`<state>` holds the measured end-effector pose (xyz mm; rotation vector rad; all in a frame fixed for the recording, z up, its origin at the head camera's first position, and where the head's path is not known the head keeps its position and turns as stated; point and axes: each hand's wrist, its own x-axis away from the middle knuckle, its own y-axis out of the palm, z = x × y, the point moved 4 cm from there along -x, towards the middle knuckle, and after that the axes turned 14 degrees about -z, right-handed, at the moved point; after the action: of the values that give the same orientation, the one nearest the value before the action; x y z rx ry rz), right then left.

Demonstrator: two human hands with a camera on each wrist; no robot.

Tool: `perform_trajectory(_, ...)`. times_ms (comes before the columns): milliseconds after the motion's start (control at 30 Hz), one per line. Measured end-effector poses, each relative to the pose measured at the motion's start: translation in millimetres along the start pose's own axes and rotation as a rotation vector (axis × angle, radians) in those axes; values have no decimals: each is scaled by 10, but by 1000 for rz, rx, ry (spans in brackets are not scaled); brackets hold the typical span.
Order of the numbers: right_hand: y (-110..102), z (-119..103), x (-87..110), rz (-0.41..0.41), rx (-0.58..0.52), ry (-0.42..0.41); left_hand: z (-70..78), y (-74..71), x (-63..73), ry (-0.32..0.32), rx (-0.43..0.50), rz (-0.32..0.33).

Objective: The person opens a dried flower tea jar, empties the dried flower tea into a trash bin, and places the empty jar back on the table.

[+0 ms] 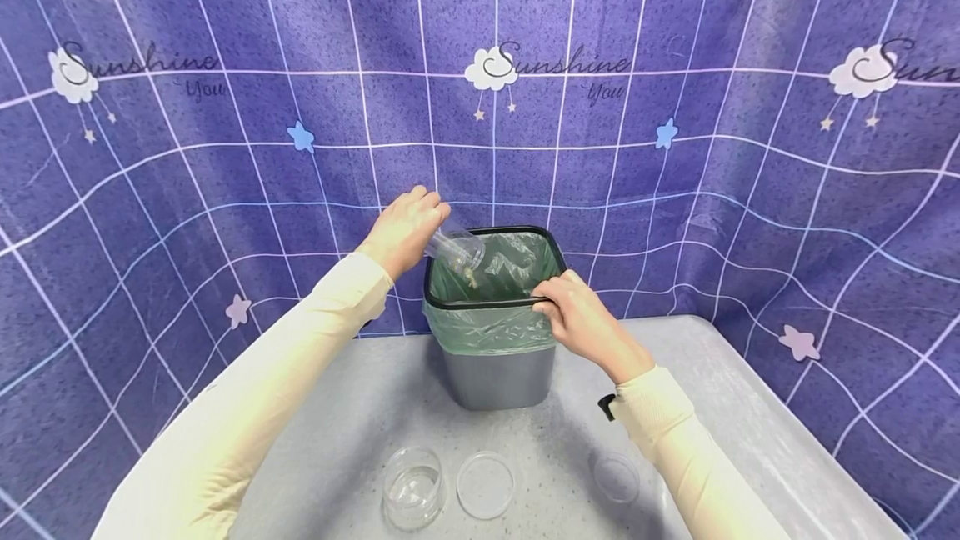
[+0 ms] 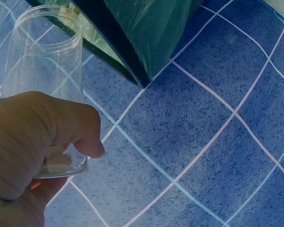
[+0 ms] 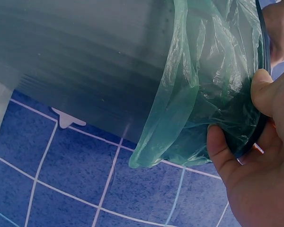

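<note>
In the head view my left hand (image 1: 408, 227) grips a clear jar (image 1: 463, 251), tipped with its mouth over the grey trash bin (image 1: 498, 380). Small yellowish bits (image 1: 471, 277) show at the jar's mouth, above the inside of the bin. The left wrist view shows fingers curled round the lower part of the jar (image 2: 45, 78). My right hand (image 1: 581, 319) holds the bin's black rim (image 1: 487, 304) at the front right corner. In the right wrist view the thumb and fingers pinch that rim over the green bag (image 3: 210, 71), which lines the bin and hangs over its edge.
Near the front of the grey table (image 1: 330, 440) stands a clear round container (image 1: 414, 490). A clear round lid (image 1: 486, 486) lies beside it, and another clear disc (image 1: 617, 476) lies near my right forearm. A purple gridded curtain (image 1: 495, 165) hangs behind the bin.
</note>
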<state>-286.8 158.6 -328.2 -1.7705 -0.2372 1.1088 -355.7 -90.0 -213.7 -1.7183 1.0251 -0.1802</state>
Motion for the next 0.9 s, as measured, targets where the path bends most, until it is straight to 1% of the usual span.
perform_trajectory(267,-13,-2,-4,1,-8,6,39,-38,-17,19,-10,2)
perform_trajectory(533,-6,-12,-5,1,-13,-1,90,-53,-45,20,-35,-31)
perform_trajectory(800,-3,4,-3,-1,-12,13,170,-44,-128,23,-121,-57)
perform_trajectory(900,2,5,-1,3,-12,6,207,-34,-156,34,-159,-74)
